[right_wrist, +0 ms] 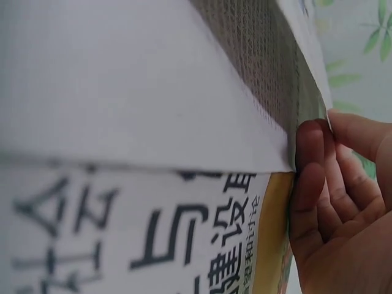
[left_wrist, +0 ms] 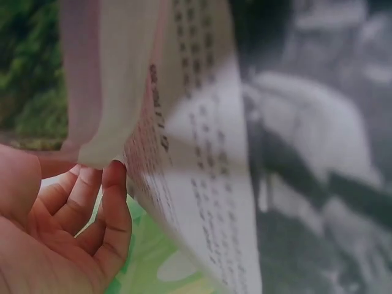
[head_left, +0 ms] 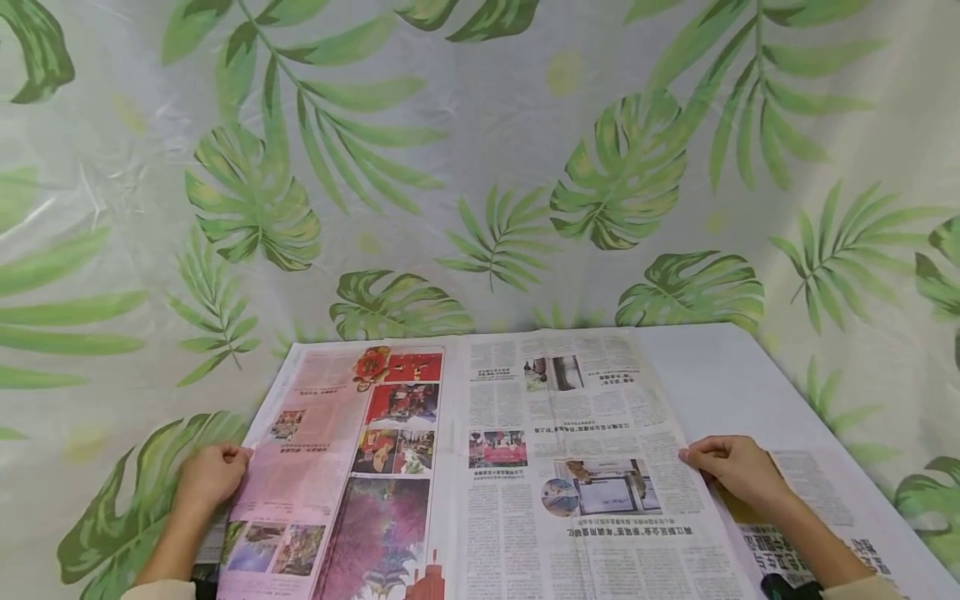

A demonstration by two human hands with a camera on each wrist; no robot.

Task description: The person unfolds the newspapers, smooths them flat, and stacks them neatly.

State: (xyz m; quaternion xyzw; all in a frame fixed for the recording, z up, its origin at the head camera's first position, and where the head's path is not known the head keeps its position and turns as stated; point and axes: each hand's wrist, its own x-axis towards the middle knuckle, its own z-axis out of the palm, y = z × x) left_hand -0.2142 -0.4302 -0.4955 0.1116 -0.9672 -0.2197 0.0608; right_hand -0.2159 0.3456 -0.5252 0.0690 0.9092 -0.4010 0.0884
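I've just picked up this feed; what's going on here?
A person has an opened newspaper sheet spread out over a white table. The left hand pinches its left edge and the right hand its right edge, both edges lifted. More newsprint shows on the table to the right, partly behind the right forearm.

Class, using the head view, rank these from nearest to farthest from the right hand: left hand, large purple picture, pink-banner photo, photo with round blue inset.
1. Photo with round blue inset: right page.
2. Pink-banner photo: right page, inner side.
3. Large purple picture: left page.
4. Left hand: left page's outer edge.
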